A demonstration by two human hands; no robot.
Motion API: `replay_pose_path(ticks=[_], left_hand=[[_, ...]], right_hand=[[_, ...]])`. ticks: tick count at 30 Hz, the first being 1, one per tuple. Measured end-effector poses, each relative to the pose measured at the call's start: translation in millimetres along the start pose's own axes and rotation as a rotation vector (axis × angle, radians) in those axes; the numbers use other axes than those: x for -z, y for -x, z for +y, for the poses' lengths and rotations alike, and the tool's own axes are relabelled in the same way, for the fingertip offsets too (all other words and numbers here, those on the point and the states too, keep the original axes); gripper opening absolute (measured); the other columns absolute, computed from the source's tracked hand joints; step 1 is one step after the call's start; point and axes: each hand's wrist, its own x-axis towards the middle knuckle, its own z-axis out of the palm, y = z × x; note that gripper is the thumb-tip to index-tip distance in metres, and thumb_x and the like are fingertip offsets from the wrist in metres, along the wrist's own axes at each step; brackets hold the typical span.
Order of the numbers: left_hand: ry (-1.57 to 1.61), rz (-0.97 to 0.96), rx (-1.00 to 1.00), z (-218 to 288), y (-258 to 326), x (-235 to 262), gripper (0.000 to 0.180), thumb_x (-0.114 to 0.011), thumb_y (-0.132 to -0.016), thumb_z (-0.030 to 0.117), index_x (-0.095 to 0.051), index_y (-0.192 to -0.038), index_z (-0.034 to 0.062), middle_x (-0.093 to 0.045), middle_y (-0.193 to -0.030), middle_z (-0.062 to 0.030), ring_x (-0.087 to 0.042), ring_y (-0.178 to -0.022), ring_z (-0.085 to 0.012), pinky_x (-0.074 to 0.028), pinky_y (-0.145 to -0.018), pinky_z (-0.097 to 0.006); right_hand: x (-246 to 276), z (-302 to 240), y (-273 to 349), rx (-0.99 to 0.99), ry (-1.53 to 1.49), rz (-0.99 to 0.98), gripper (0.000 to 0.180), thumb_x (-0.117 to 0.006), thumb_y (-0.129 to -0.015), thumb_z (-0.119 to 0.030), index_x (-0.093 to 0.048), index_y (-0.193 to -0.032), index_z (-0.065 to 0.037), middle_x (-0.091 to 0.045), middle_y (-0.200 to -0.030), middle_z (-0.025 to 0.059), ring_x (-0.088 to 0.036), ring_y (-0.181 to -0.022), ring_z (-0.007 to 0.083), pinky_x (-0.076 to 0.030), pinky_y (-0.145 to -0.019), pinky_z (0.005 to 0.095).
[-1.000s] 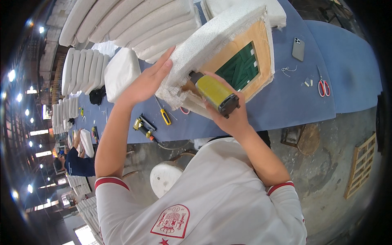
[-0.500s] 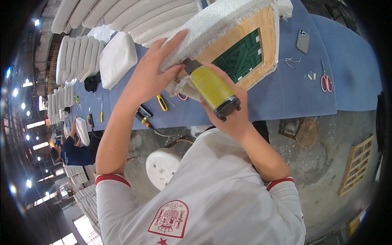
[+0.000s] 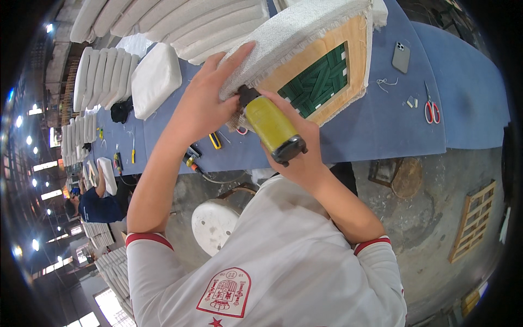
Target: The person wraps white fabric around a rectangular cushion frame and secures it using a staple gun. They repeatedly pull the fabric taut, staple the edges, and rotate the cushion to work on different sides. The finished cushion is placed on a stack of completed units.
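Note:
My right hand [image 3: 298, 143] is wrapped round a yellow-green staple gun [image 3: 271, 121] with black ends. Its black nose meets the lower left corner of an upholstered seat pad [image 3: 289, 35], at the fabric edge. The pad is tilted up on the table, its wooden frame [image 3: 357, 43] facing me, with green woven webbing [image 3: 318, 82] across the opening. Pale fabric with a frayed edge wraps the sides. My left hand [image 3: 210, 98] holds that corner, fingers along the fabric side and thumb near the gun's nose. Most of my right fingers are hidden behind the tool.
The blue table [image 3: 403, 125] bears a phone [image 3: 401, 57], red-handled scissors [image 3: 432, 111], a yellow-handled tool [image 3: 216, 140] and a white cushion [image 3: 156, 82]. Rows of pale pads [image 3: 190, 24] stand behind. A round white stool [image 3: 214, 226] is below; another person [image 3: 99, 204] works at far left.
The staple gun and my right hand have shifted slightly left along the pad's corner. My left thumb has moved down a little, and the whole view has shifted slightly.

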Motion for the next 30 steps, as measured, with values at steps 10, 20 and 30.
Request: replay_pose_path(ticks=[10, 20, 30], left_hand=[[-0.047, -0.013, 0.024, 4.1, 3.2, 0.9, 0.113, -0.074, -0.078, -0.009, -0.042, -0.18, 0.0283, -0.058, -0.161, -0.0214, -0.059, -0.146, -0.0446, -0.046, -0.127, -0.047], [0.237, 0.188, 0.183, 46.7, 58.9, -30.0, 0.111, -0.1, -0.072, 0.022, -0.049, -0.169, 0.0055, -0.067, -0.155, -0.0257, -0.066, -0.145, -0.0451, -0.052, -0.123, -0.05], [0.274, 0.215, 0.221, 107.2, 70.8, -51.9, 0.102, -0.106, -0.068, 0.029, -0.064, -0.157, 0.0015, -0.071, -0.154, -0.0225, -0.071, -0.139, -0.0436, -0.056, -0.118, -0.048]], right_hand=[[2.7, -2.3, 3.9, -0.037, -0.043, -0.058, 0.067, -0.079, -0.093, 0.004, -0.063, -0.158, -0.004, -0.082, -0.13, 0.0179, -0.082, -0.113, 0.026, -0.061, -0.102, 0.0351], [188.4, 42.3, 39.4, -0.439, 0.382, -0.328, 0.063, -0.084, -0.088, 0.002, -0.074, -0.15, -0.003, -0.081, -0.123, 0.0173, -0.079, -0.112, 0.0364, -0.059, -0.106, 0.0402], [361.3, 197.8, 110.4, -0.604, 0.618, -0.03, 0.081, -0.08, -0.094, 0.001, -0.055, -0.171, -0.01, -0.052, -0.171, 0.019, -0.057, -0.155, 0.0381, -0.049, -0.127, 0.0475]])
